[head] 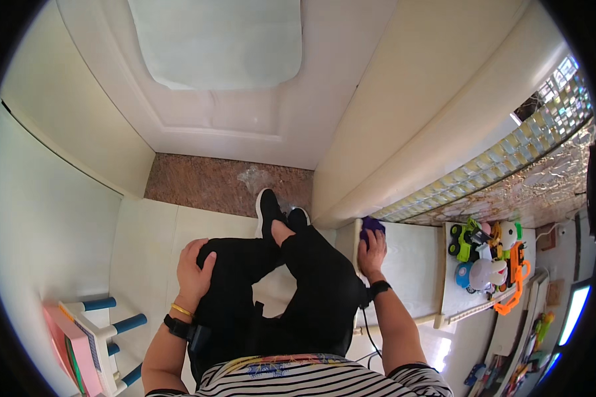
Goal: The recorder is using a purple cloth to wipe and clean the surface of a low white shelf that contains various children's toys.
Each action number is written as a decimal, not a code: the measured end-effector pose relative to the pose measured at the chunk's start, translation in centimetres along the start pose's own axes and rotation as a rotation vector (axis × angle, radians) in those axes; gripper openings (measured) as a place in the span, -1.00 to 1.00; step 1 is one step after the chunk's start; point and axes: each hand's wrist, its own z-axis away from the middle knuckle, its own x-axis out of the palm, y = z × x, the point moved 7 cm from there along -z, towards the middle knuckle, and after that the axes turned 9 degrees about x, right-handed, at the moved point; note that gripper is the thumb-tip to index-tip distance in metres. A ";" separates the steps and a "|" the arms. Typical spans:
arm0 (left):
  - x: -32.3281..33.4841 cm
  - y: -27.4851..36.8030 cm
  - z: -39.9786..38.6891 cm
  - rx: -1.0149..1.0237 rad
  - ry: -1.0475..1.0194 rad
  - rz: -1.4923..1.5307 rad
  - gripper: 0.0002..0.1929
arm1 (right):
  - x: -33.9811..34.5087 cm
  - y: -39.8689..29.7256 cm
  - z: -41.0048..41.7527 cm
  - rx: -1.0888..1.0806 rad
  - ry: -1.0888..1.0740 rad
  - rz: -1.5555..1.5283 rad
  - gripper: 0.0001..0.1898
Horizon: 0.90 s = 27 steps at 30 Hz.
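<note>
My right hand (372, 250) presses a bunched purple cloth (373, 225) against the near corner of a low white cabinet top (412, 258), at the foot of the cream door frame. Part of the cloth is hidden under the fingers. Over my knee, in black trousers (228, 258), lies my left hand (194, 270), with the thumb apart from the fingers and nothing held. Both wrists wear black bands, and a yellow bangle (182, 310) circles the left one.
Several toys (486, 258), including vehicles, stand on the cabinet's farther section. A white panelled door (228, 116) is ahead, above a brown stone threshold (203, 176). At lower left is a small rack with blue-tipped legs (129, 323). A black cable (369, 330) hangs near my right forearm.
</note>
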 end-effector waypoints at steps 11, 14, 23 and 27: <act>-0.1 -0.9 0.1 0.001 0.007 0.093 -0.68 | -6.2 2.1 18.9 -0.191 -0.385 0.023 -0.53; 0.3 -1.1 -0.1 -0.011 -0.006 0.059 -0.69 | -4.8 -0.6 14.8 -0.257 -0.321 -0.062 -0.56; 0.4 -0.4 -0.2 0.008 0.006 0.036 -0.69 | 0.9 -4.1 -3.0 -0.142 0.013 -0.035 -0.72; -0.3 -0.7 0.3 -0.008 0.018 0.048 -0.69 | 0.1 -4.7 -0.8 -0.151 0.037 -0.123 -0.71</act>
